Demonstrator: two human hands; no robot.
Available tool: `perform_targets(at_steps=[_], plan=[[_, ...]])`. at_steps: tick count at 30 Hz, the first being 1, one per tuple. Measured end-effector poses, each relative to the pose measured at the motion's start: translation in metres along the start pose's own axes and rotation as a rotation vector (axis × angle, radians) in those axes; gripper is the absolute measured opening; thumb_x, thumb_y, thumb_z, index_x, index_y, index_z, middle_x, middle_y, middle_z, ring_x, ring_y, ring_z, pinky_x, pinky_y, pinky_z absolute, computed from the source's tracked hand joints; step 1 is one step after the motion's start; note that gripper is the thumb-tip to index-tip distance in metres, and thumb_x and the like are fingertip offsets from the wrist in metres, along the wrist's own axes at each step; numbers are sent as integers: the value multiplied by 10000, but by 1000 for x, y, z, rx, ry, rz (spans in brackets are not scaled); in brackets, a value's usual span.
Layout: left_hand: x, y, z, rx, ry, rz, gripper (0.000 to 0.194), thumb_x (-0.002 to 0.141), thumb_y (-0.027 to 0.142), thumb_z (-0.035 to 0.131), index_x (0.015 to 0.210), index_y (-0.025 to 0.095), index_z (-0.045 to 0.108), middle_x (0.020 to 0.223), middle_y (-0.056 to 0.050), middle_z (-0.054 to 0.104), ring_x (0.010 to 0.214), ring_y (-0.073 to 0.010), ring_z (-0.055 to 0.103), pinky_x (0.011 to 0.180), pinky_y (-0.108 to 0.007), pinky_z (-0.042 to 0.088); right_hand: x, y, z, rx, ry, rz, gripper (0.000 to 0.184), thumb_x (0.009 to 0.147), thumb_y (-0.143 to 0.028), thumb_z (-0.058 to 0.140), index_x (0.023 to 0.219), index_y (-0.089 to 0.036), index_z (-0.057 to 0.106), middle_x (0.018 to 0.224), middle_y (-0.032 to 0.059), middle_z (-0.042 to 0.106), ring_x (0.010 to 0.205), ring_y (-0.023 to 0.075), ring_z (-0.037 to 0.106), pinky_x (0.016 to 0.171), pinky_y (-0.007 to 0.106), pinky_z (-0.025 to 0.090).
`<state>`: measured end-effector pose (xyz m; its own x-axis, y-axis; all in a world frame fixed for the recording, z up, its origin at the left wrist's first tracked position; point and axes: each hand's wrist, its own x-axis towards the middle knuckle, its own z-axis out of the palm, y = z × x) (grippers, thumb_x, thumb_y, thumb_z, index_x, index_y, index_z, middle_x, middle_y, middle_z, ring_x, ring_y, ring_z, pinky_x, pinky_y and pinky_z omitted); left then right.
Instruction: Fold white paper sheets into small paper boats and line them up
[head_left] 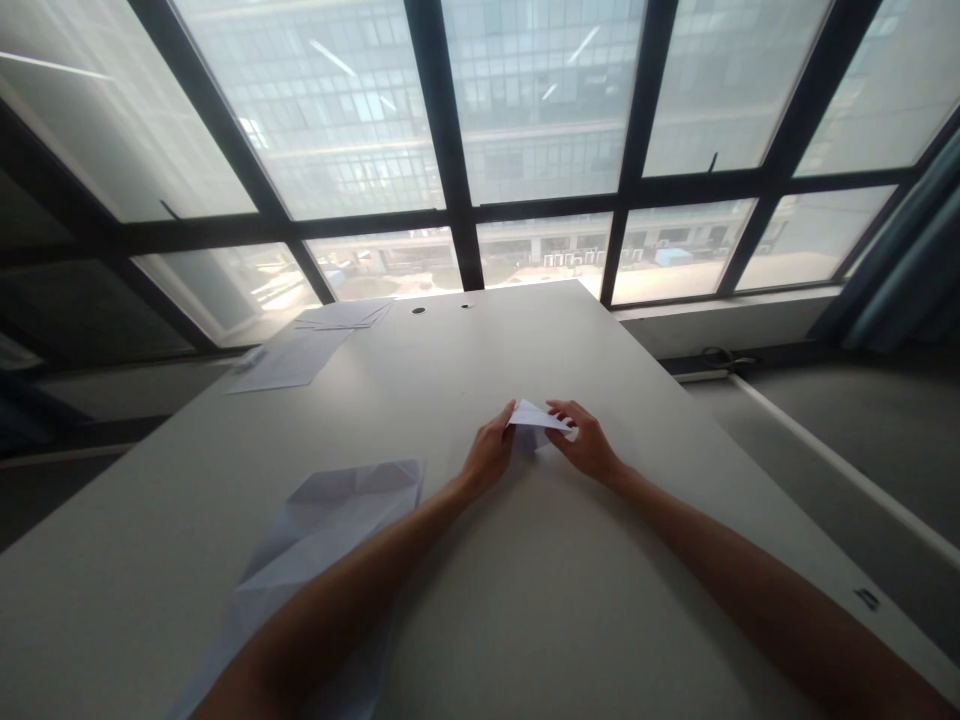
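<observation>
Pinching folded paper [531,416] at twelve o'clock over the tabletop [517,580]: your left hand [489,452] grips its nine-o'clock edge, your right hand [590,446] its three-o'clock corner. Uneven pull could skew the fold.

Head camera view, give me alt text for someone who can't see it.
Two bare hands, left and right, hold a small folded white paper above a white table. Creased paper lies by the left forearm; large windows stand beyond.
</observation>
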<state>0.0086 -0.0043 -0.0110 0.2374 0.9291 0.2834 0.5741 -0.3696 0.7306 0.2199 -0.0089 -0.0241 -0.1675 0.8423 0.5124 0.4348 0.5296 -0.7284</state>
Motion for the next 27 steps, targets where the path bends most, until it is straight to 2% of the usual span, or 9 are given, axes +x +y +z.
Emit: perform_targets(at_steps=[3,6,9,11,16,21,25,27], plan=[[1,3,2,-242,46,-22,537,983,435,443,1454,180,493,1409,-92,584,1304,-266,533,1135,-428,353,-2,-5,1,-36,-51,-67,449,925,-380,546,1343,-216,558,1299,135,610,1110,260,606,907,401,529],[2,5,4,-527,50,-99,616,948,537,498,1440,166,507,1412,-109,578,1298,-273,532,1132,-430,356,-3,-10,-1,-115,-89,-149,473,965,-337,470,1426,-237,502,1413,130,540,1296,273,502,1053,448,455],[3,6,6,-819,-51,-245,635,943,547,506,1465,188,475,1358,-114,617,1196,-277,606,1042,-445,453,-4,-12,-2,-184,-133,-173,524,964,-218,395,1484,-260,440,1506,96,459,1394,250,410,1145,462,369],[5,6,6,-935,-139,-301,583,961,494,480,1451,180,495,1320,-117,643,1157,-279,628,1000,-435,489,-4,-12,-3,-197,-147,-170,569,950,-157,357,1507,-259,406,1554,78,401,1425,232,374,1167,450,347],[8,5,2,-1001,-283,-303,485,972,407,440,1340,141,609,1264,-127,674,1187,-292,609,996,-410,498,-4,-11,-6,-185,-124,-159,602,948,-120,315,1525,-284,376,1580,55,363,1432,225,369,1157,441,369],[2,6,-5,-973,-336,-209,494,891,358,580,1349,174,587,1342,-121,624,1205,-304,589,1016,-433,472,-5,-12,-7,-198,-121,-200,598,957,-100,306,1512,-306,397,1607,66,297,1347,232,470,1092,439,440],[-4,7,-11,-988,-440,-201,588,761,313,736,1308,151,594,1306,-158,630,1186,-327,591,1007,-441,456,-5,-13,-7,-266,-112,-259,584,946,-89,366,1485,-298,444,1612,77,266,1445,258,323,1114,467,406],[-6,7,-13,-1066,-472,-219,605,738,319,775,1292,151,598,1291,-161,633,1168,-315,596,992,-419,458,-5,-12,-6,-285,-100,-267,591,942,-80,381,1488,-297,440,1609,87,268,1458,267,292,1115,487,400]])
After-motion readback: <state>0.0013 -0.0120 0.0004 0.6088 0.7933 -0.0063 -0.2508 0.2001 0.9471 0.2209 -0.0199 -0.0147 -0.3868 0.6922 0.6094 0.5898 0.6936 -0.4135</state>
